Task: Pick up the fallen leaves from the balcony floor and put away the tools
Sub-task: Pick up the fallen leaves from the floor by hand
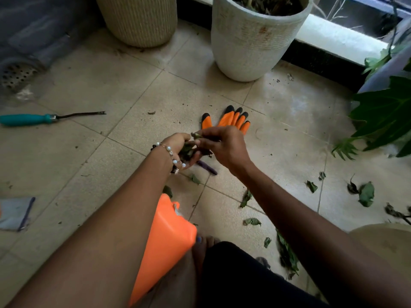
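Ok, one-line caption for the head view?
Left hand holds gathered leaves as right hand adds more above an orange glove; teal-handled weeder lies on the tiles.

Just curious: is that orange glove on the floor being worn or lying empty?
Lying empty. The orange glove lies flat on the tiles, fingers spread, beyond both bare hands.

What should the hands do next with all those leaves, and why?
Probably the right hand should tuck the leaf it pinches into the bunch of leaves that the left hand holds, then reach for the loose leaves lying on the floor tiles to the right, since many are not yet picked up.
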A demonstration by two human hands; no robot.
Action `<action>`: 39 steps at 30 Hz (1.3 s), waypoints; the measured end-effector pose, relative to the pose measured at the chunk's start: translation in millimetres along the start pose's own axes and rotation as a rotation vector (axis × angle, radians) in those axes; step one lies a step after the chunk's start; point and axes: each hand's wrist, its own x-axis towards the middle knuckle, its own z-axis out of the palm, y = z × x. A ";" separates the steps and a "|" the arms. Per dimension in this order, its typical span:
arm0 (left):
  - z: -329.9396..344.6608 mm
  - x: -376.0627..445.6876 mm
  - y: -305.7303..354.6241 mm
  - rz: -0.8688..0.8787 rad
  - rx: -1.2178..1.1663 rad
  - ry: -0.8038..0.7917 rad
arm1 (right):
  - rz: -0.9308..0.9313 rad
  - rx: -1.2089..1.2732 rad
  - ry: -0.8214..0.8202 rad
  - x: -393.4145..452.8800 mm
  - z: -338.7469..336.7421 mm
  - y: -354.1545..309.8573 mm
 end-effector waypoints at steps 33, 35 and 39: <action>-108.8 -5.8 16.6 0.117 -0.326 0.234 | -0.304 -0.467 -0.603 -20.5 86.0 31.2; -107.6 -4.9 16.1 0.121 -0.327 0.238 | -0.499 -0.557 -0.648 -24.6 93.9 36.2; -103.4 -4.0 17.0 0.133 -0.306 0.243 | -0.646 -0.514 -0.588 -25.3 94.9 41.6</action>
